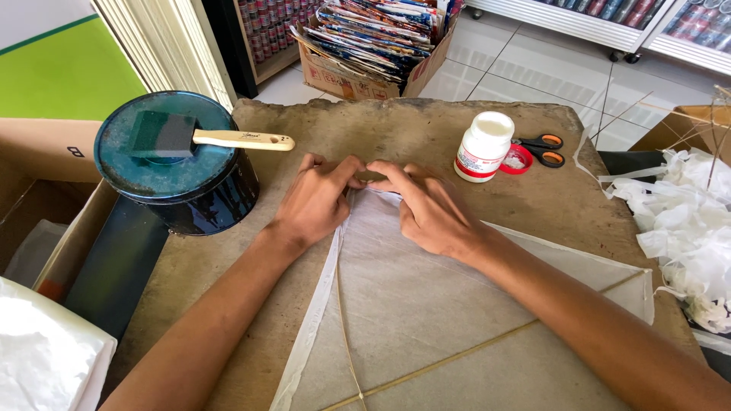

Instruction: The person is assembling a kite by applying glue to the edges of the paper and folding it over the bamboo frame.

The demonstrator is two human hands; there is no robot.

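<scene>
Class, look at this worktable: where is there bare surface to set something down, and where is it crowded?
Bare table lies beyond the hands, between the foam brush on the dark tin and the white glue bottle; another strip runs left of the kite paper. It is crowded where the left hand and right hand press the kite tip, and by the scissors.

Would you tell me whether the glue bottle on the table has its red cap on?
No, the white glue bottle stands open, and its red cap lies on the table beside it, next to the scissors.
</scene>
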